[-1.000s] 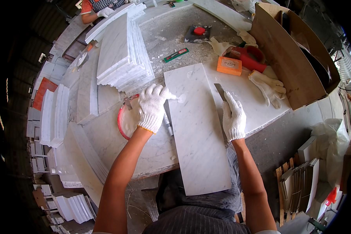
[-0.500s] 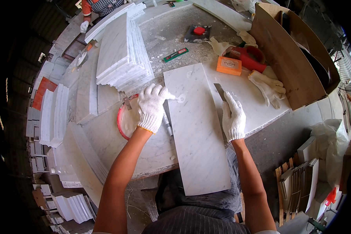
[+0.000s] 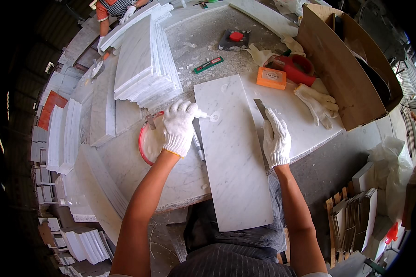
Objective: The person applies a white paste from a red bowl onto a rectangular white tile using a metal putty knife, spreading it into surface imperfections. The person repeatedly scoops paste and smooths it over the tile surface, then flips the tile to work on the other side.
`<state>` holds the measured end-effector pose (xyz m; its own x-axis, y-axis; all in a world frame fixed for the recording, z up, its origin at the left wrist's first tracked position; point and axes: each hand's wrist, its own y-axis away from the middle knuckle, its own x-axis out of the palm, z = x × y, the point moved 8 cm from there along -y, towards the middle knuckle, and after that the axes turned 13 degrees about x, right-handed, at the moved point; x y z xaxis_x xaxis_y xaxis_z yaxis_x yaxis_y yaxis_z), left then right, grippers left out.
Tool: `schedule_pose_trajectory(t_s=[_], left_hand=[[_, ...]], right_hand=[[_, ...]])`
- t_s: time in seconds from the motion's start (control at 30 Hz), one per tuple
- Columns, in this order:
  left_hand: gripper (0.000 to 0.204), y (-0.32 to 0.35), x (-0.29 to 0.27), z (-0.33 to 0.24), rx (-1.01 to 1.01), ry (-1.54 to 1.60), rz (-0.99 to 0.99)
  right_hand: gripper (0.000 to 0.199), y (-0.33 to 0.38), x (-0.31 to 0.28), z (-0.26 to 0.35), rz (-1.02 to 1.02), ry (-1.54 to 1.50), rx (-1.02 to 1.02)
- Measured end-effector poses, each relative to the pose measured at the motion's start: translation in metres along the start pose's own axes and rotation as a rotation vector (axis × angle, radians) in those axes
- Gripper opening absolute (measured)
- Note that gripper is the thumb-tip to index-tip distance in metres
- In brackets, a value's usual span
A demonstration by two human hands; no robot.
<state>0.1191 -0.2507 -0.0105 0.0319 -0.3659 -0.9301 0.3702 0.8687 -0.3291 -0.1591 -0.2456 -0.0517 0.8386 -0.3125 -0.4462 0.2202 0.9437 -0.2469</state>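
Note:
A long white, grey-veined marble slab (image 3: 233,171) lies in front of me, its near end overhanging the table edge above my lap. My left hand (image 3: 178,124), in a white knitted glove, is closed at the slab's left edge. A small white tip sticks out from it to a wet ring-shaped mark (image 3: 214,117) on the slab; what the fingers hold is unclear. Along the right edge my gloved right hand (image 3: 277,141) has its fingers together, holding a thin flat metal blade (image 3: 260,108). Under my left hand sits a red-rimmed round tub (image 3: 145,147) of pale paste, beside a whitish tube (image 3: 198,147).
Stacked marble slabs (image 3: 141,64) stand at the far left. Farther off are a green box cutter (image 3: 208,65) and a red block (image 3: 236,36). An orange box (image 3: 271,78), red tape roll (image 3: 302,67), spare gloves (image 3: 316,106) and cardboard box (image 3: 346,69) occupy the right. A co-worker (image 3: 120,9) stands far left.
Both my hands and the slab stay almost still. The co-worker's hands have shifted at the far stack, and a second gloved hand shows there now.

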Motion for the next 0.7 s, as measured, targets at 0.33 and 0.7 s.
schedule_pose_trajectory(t_s=[0.33,0.7], left_hand=[[0.026,0.02,-0.021,0.021,-0.373,0.827,-0.36],[0.037,0.1,-0.057,0.007,-0.829,1.191,-0.71]], right_hand=[[0.035,-0.002,-0.002,-0.006,-0.03,-0.075,0.027],[0.056,0.001,-0.01,-0.032,0.104,-0.461,0.491]])
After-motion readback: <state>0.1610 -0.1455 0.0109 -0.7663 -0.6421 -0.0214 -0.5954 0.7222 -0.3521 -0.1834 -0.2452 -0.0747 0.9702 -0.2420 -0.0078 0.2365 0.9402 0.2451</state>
